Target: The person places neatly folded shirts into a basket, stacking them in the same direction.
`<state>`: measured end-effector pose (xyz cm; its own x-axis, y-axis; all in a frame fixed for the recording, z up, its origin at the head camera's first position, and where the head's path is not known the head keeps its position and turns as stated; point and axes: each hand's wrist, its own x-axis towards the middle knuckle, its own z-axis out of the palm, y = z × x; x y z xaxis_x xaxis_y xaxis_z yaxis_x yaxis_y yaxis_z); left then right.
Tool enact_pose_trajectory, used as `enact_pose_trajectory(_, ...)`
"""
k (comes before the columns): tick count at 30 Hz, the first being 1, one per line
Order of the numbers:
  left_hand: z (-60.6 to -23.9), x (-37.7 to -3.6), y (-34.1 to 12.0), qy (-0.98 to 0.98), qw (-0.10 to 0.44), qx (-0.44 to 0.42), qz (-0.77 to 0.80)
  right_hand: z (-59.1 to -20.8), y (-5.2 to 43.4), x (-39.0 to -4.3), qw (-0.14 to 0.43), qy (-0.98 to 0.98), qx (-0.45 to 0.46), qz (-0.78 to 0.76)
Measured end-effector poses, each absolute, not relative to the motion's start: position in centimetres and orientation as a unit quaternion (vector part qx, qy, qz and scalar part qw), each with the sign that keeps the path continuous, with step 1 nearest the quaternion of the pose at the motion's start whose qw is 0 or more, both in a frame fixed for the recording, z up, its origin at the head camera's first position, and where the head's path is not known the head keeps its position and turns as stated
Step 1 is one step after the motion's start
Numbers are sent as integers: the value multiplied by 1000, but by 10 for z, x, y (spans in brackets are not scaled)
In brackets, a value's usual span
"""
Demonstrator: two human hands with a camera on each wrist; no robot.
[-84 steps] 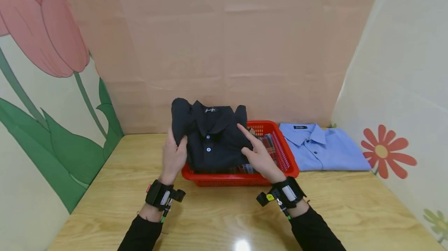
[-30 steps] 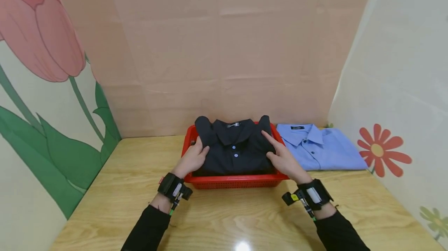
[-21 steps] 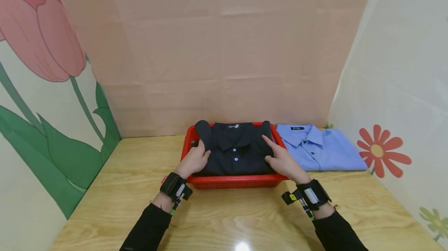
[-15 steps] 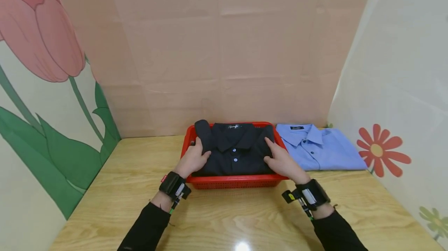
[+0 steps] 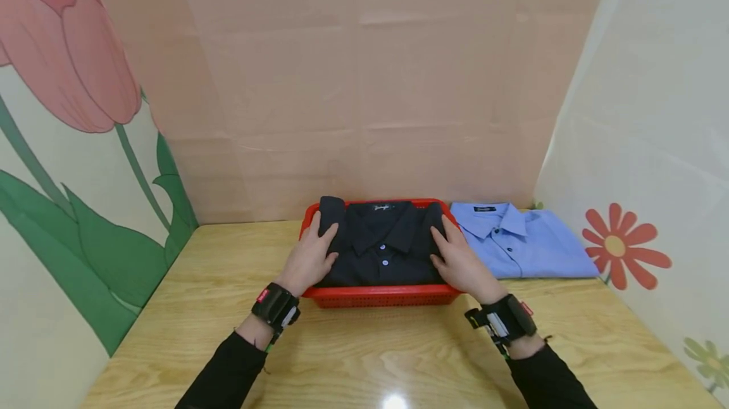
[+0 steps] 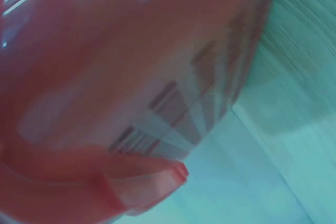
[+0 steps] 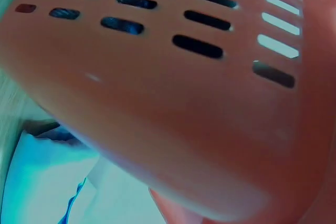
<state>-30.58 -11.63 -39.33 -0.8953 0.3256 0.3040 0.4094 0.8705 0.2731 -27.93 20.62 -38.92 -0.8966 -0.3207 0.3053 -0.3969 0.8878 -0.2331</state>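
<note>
A folded black collared shirt [image 5: 361,263] lies in the red plastic basket [image 5: 387,298], its collar toward the back and pale buttons down the front. On the shirt's left side, over the basket's left rim, rests my left hand [image 5: 307,260] with fingers spread. My right hand [image 5: 464,263] touches the opposite side, fingers extended along the cloth near the right rim. Close up, the slotted basket wall [image 6: 94,87] fills much of the left wrist view. The right wrist view shows the basket's outer side [image 7: 131,98], dark cloth behind its slots.
Right of the basket, a folded light blue shirt [image 5: 541,251] lies on the wooden table [image 5: 353,358]. A brown paper-like backdrop [image 5: 364,80] stands behind. Walls with a printed tulip [image 5: 102,61] and red flower [image 5: 626,247] flank the table.
The black shirt, earlier held up over the basket's left part, has moved right and down into it. My hands went from gripping its sides to resting on them with spread fingers.
</note>
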Motion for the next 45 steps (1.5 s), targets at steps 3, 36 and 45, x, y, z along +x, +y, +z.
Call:
enact_pose_trajectory(3, -393, -304, -118, -961, 122, -205, -138, -391, 207, -279, 140, -964, 185, 130)
enact_pose_trajectory(36, -404, -314, -113, -977, 12, -211, -28, -390, 211, -294, -3, -985, 170, 27)
enact_pose_trajectory(45, -407, -315, -111, -977, 18, -214, -9, -393, 213, -297, -9, -985, 169, 15)
